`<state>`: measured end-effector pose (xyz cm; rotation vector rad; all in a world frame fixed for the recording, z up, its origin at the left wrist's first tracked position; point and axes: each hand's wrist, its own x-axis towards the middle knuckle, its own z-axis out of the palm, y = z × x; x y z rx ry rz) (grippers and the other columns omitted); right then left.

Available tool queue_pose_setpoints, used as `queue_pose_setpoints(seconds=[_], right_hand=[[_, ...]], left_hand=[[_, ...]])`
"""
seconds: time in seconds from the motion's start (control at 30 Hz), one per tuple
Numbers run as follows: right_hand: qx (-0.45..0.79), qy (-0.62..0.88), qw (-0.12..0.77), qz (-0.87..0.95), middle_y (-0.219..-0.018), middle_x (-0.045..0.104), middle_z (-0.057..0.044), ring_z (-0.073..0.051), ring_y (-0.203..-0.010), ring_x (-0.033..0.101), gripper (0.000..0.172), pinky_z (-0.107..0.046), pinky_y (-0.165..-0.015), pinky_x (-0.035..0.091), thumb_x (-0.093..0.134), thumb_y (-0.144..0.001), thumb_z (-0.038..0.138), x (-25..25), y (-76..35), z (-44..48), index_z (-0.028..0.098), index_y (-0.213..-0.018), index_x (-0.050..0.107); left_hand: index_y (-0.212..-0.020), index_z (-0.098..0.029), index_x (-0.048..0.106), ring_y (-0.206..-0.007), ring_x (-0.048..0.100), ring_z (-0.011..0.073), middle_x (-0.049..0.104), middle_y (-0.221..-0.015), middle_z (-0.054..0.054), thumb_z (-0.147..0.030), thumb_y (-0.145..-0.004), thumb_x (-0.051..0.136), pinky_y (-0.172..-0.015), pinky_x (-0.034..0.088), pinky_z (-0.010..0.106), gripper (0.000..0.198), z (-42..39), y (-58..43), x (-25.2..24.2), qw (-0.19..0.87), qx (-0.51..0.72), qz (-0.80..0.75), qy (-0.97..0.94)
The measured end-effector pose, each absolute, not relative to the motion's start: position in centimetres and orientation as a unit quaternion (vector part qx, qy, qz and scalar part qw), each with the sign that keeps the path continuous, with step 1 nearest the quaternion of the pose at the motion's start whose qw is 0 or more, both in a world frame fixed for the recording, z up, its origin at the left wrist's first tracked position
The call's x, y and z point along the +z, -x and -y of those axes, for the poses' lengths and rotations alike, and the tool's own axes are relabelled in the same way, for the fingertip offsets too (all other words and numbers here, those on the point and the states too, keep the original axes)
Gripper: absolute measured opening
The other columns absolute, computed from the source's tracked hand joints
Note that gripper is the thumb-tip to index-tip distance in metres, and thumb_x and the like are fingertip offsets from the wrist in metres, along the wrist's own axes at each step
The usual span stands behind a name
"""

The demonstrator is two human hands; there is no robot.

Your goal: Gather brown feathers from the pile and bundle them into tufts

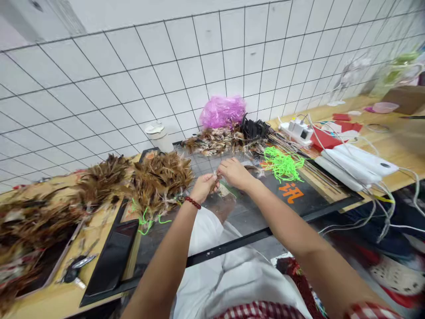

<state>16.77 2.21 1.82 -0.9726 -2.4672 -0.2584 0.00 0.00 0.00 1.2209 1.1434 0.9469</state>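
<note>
My left hand [205,187], with a dark red bead bracelet [193,203] on its wrist, is closed in a pinch. Its fingertips meet those of my right hand [233,172], also pinched. Something small and whitish seems to be between them, too small to name. Both hands are above a dark glossy board [245,217] that reflects the wall grid. Left of them lies a big heap of brown feathers [161,175] with bright green strings [145,223] at its front edge. To the right is a tangle of neon green strings [282,164].
Behind are a pink plastic bag [223,111], more feathers [215,141] and a white lidded cup [161,136]. At right lie white power strips [361,161] with trailing cables. A black phone-like slab [111,257], keys [75,269] and further feather piles [36,230] cover the left.
</note>
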Motion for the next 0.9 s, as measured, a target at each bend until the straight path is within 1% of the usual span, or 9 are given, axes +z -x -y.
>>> queue_pose_setpoints(seconds=[0.1,0.17,0.23,0.3,0.4,0.47,0.57,0.73,0.9], right_hand=[[-0.073,0.367,0.269,0.887,-0.089,0.063,-0.01,-0.022,-0.086,0.052,0.016,-0.034,-0.076,0.031,0.051,-0.089,0.026,1.7,-16.7,-2.3,0.015,-0.09,0.063],[-0.007,0.4,0.337,0.853,-0.093,0.064,-0.01,-0.021,-0.088,0.053,0.02,-0.033,-0.077,0.033,0.05,-0.089,0.026,1.5,-16.6,-2.6,0.015,-0.098,0.064],[0.11,0.441,0.424,0.783,-0.097,0.064,-0.01,-0.019,-0.087,0.054,0.025,-0.031,-0.077,0.036,0.051,-0.087,0.024,1.2,-16.6,-3.3,0.014,-0.108,0.062],[0.281,0.45,0.468,0.706,-0.092,0.065,-0.007,-0.015,-0.078,0.054,0.03,-0.028,-0.072,0.039,0.055,-0.084,0.025,0.9,-16.7,-3.9,0.013,-0.111,0.062],[0.537,0.374,0.428,0.623,-0.072,0.063,0.0,-0.009,-0.058,0.046,0.034,-0.024,-0.06,0.036,0.063,-0.077,0.033,0.8,-16.7,-4.1,0.013,-0.105,0.066],[0.632,0.308,0.398,0.589,-0.067,0.062,0.002,-0.006,-0.054,0.043,0.039,-0.022,-0.056,0.034,0.07,-0.071,0.035,0.9,-16.6,-3.7,0.013,-0.103,0.068],[0.701,0.242,0.382,0.551,-0.071,0.066,0.001,-0.006,-0.059,0.048,0.043,-0.021,-0.058,0.036,0.078,-0.063,0.033,1.2,-16.5,-3.0,0.014,-0.101,0.069],[0.761,0.177,0.355,0.513,-0.076,0.068,0.0,-0.008,-0.069,0.058,0.051,-0.022,-0.069,0.042,0.084,-0.055,0.024,1.4,-16.8,-2.8,0.017,-0.104,0.069],[0.768,0.2,0.351,0.497,-0.079,0.07,-0.002,-0.006,-0.062,0.054,0.044,-0.019,-0.058,0.039,0.083,-0.057,0.028,1.4,-17.1,-2.7,0.016,-0.098,0.071]], left_hand=[[-0.072,-0.013,0.056,-0.039,0.039,0.0037,0.05,-0.052,-0.003,-0.046,-0.067,0.069,-0.037,0.024,0.016,0.035,0.2,-0.1,0.3,0.582,0.403,-0.482,-0.516],[-0.071,-0.014,0.055,-0.038,0.035,0.0028,0.046,-0.05,-0.005,-0.045,-0.066,0.07,-0.036,0.02,0.015,0.035,0.3,-0.1,0.5,0.597,0.414,-0.466,-0.505],[-0.071,-0.014,0.053,-0.038,0.033,0.0022,0.043,-0.05,-0.006,-0.044,-0.065,0.072,-0.037,0.017,0.015,0.036,0.4,0.0,0.6,0.619,0.43,-0.44,-0.489],[-0.072,-0.014,0.052,-0.038,0.032,0.0021,0.042,-0.05,-0.007,-0.043,-0.065,0.073,-0.037,0.017,0.014,0.036,0.4,0.0,0.8,0.644,0.441,-0.41,-0.471],[-0.071,-0.014,0.051,-0.039,0.03,0.002,0.04,-0.05,-0.007,-0.039,-0.066,0.073,-0.037,0.018,0.014,0.033,0.4,0.1,0.8,0.692,0.435,-0.368,-0.443],[-0.07,-0.014,0.051,-0.038,0.029,0.0017,0.039,-0.049,-0.007,-0.035,-0.067,0.073,-0.037,0.018,0.014,0.031,0.5,0.1,0.8,0.719,0.426,-0.344,-0.428],[-0.068,-0.013,0.051,-0.038,0.029,0.0014,0.038,-0.048,-0.006,-0.032,-0.068,0.072,-0.038,0.019,0.013,0.029,0.6,0.0,0.8,0.746,0.415,-0.318,-0.414],[-0.066,-0.013,0.05,-0.036,0.027,0.0013,0.035,-0.046,-0.007,-0.028,-0.07,0.07,-0.037,0.019,0.013,0.025,0.8,-0.1,1.1,0.781,0.397,-0.281,-0.392],[-0.063,-0.013,0.048,-0.035,0.025,0.0011,0.034,-0.045,-0.007,-0.025,-0.071,0.069,-0.037,0.018,0.013,0.026,1.1,-0.2,1.6,0.794,0.371,-0.277,-0.394]])
